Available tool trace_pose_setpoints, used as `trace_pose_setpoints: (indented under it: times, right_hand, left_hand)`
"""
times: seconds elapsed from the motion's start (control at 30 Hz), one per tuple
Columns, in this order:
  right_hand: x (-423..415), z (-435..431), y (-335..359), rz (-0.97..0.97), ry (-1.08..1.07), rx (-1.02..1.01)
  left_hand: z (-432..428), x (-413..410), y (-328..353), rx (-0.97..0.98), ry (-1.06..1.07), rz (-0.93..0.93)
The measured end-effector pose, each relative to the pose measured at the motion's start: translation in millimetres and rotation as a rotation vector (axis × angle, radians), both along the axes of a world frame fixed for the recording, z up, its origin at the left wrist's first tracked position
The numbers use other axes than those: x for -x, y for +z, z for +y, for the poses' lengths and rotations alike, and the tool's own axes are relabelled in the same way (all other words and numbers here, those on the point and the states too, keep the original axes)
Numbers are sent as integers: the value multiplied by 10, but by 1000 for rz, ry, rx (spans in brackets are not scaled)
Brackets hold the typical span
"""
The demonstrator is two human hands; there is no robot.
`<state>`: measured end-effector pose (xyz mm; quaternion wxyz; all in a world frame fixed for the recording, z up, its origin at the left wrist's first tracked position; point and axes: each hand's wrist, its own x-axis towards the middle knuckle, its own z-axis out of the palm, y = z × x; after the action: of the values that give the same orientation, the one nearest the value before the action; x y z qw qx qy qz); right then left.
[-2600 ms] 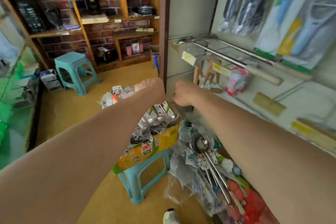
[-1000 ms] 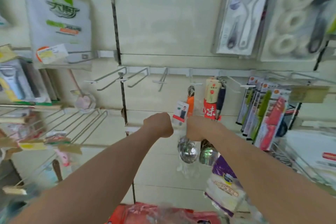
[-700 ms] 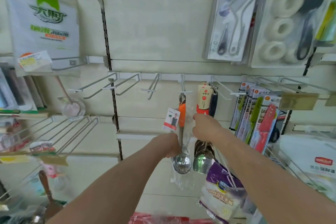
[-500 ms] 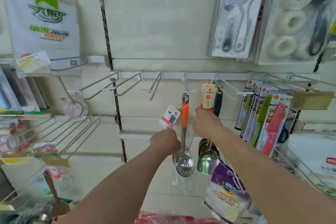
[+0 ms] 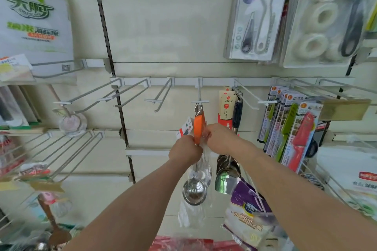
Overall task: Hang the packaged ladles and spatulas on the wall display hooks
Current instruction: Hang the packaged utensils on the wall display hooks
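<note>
A packaged ladle [image 5: 199, 126] with an orange handle and steel bowl hangs in a clear sleeve from a white wall hook [image 5: 200, 96]. Its top end sits right at the hook's front tip. My left hand [image 5: 184, 150] grips the handle from the left, just below the orange part. My right hand [image 5: 218, 136] pinches the sleeve and handle from the right at the same height. A small paper tag [image 5: 184, 128] sticks out to the left of the handle. More packaged ladles [image 5: 227, 171] hang on the neighbouring hook to the right.
Bare white hooks [image 5: 161, 96] run along the rail to the left of the ladle. Packaged knives [image 5: 293, 128] hang at the right, scissors and tape packs [image 5: 257, 14] above. A wire rack [image 5: 61, 153] juts out at the lower left. A purple bag [image 5: 246, 212] hangs below my right arm.
Earlier I pulled ladles from a box on a stool, then turned to the wall. Over the last second both hands raised the orange ladle to the hook and closed together on its handle.
</note>
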<state>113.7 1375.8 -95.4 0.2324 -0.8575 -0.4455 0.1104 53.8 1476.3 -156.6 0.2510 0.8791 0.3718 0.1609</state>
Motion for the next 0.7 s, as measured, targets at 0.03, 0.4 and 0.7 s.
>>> trace_pose_setpoints:
  times: [0.03, 0.4, 0.7]
  right_hand:
    - [0, 1, -2, 1, 3, 5]
    - [-67, 26, -23, -120, -39, 41]
    - [-106, 216, -60, -190, -156, -18]
  left_hand:
    - [2, 2, -5, 10, 1, -7]
    - [27, 92, 55, 72, -28, -33]
    - [41, 401, 140, -84, -83, 52]
